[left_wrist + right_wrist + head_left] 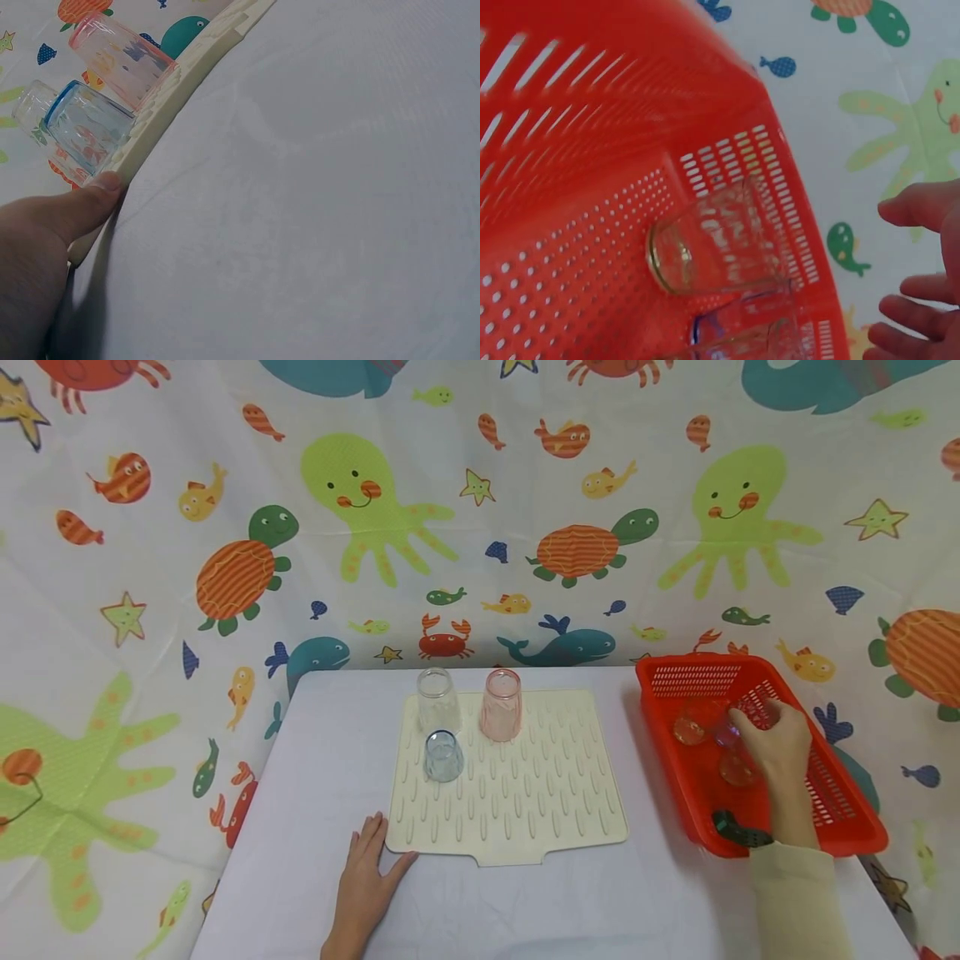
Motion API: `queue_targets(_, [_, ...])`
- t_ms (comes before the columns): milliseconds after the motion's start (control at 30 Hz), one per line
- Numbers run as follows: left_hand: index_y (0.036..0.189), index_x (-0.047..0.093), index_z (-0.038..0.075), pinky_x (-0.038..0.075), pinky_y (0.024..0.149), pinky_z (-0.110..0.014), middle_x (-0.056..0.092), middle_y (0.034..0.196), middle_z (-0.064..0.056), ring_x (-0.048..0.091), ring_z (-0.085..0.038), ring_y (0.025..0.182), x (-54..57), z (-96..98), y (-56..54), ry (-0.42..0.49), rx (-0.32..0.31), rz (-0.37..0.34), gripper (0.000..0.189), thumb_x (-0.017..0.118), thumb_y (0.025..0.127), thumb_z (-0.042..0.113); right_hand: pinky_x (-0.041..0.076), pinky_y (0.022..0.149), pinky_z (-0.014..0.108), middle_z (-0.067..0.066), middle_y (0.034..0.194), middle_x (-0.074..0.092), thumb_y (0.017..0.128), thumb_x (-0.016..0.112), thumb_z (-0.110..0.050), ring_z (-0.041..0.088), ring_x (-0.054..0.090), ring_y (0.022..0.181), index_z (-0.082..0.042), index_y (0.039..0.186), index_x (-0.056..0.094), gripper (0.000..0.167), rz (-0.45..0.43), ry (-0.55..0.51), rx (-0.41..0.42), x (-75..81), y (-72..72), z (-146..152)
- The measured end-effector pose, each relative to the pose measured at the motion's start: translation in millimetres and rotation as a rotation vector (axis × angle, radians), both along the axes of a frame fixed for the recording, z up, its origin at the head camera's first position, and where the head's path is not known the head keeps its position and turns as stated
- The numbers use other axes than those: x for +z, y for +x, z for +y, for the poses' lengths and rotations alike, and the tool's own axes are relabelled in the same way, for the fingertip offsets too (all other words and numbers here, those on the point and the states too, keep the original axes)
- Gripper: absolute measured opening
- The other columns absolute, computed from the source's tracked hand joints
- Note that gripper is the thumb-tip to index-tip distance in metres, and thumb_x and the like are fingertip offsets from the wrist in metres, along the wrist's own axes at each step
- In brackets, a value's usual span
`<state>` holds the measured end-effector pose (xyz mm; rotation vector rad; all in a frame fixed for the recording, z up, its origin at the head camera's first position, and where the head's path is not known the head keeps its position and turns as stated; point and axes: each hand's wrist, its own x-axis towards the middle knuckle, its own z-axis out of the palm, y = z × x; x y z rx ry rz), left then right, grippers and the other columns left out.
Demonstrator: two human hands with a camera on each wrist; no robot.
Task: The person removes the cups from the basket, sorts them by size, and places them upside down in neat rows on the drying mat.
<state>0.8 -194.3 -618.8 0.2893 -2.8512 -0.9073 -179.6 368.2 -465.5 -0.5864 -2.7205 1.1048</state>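
Note:
My left hand (367, 877) lies on the table with its fingers spread, and its thumb touches the near left corner of a cream drainer board (525, 810). On that board stand a clear glass (437, 700), a pink glass (501, 708) and a smaller blue glass (443, 758). Over the red basket (671, 777) is my right hand (780, 747), near a purple glass (725, 733). The right wrist view shows its thumb and fingers (915, 319) apart, holding nothing. A yellowish glass (688, 729) and another clear glass (738, 770) lie in the basket too.
The basket stands at the table's right side, with raised slotted walls. White cloth covers the table (322, 752). Behind it hangs a curtain (465, 535) printed with sea animals. A dark band (738, 831) circles my right wrist.

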Motion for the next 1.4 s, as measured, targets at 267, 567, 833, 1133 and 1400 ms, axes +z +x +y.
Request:
queue_targets(267, [0.146, 0.046, -0.002, 0.019, 0.13, -0.046, 0.042, 0.157, -0.019, 0.034, -0.038, 0.149, 0.7, -2.2, -0.1, 0.006, -0.002, -0.018, 0.089, 0.079, 0.082, 0.05, 0.048, 0.101, 0.073, 0.036, 0.148, 0.037, 0.095, 0.06, -0.047, 0.051, 0.038, 0.128, 0.008, 0.153, 0.028, 0.086, -0.071, 0.077, -0.016, -8.6, 3.9, 11])
queue_targets(567, [0.147, 0.046, -0.002, 0.018, 0.131, -0.046, 0.041, 0.158, -0.019, 0.033, -0.037, 0.15, 4.4, -2.7, -0.9, 0.02, 0.0, -0.03, 0.089, 0.079, 0.082, 0.048, 0.057, 0.087, 0.069, 0.036, 0.128, 0.049, 0.087, 0.065, -0.063, 0.048, 0.05, 0.104, 0.013, 0.141, 0.036, 0.099, -0.265, 0.14, 0.031, -11.1, 12.2, 16])
queue_targets(833, [0.147, 0.045, -0.002, 0.017, 0.131, -0.046, 0.041, 0.158, -0.018, 0.032, -0.037, 0.15, 3.2, -3.4, -1.9, 0.021, -0.005, -0.033, 0.089, 0.079, 0.082, 0.048, 0.051, 0.092, 0.075, 0.041, 0.128, 0.046, 0.089, 0.069, -0.054, 0.054, 0.041, 0.11, 0.019, 0.141, 0.032, 0.097, -0.295, 0.153, 0.075, -9.9, 13.2, 19])
queue_targets(1133, [0.146, 0.046, -0.003, 0.018, 0.131, -0.047, 0.041, 0.157, -0.019, 0.033, -0.038, 0.15, 3.8, -4.5, -2.3, 0.024, -0.01, -0.023, 0.089, 0.079, 0.082, 0.049, 0.041, 0.099, 0.079, 0.039, 0.115, 0.056, 0.089, 0.073, -0.035, 0.054, 0.038, 0.111, 0.019, 0.125, 0.05, 0.069, -0.346, 0.126, 0.113, -6.6, 15.0, 23])
queue_targets(1400, [0.146, 0.046, -0.003, 0.015, 0.132, -0.044, 0.042, 0.157, -0.019, 0.032, -0.038, 0.15, 4.0, -5.1, -2.0, 0.027, -0.01, -0.019, 0.089, 0.079, 0.082, 0.049, 0.05, 0.089, 0.068, 0.021, 0.08, 0.069, 0.088, 0.075, -0.033, 0.041, 0.052, 0.092, 0.015, 0.104, 0.066, 0.051, -0.346, 0.131, 0.136, -3.8, 17.7, 24])
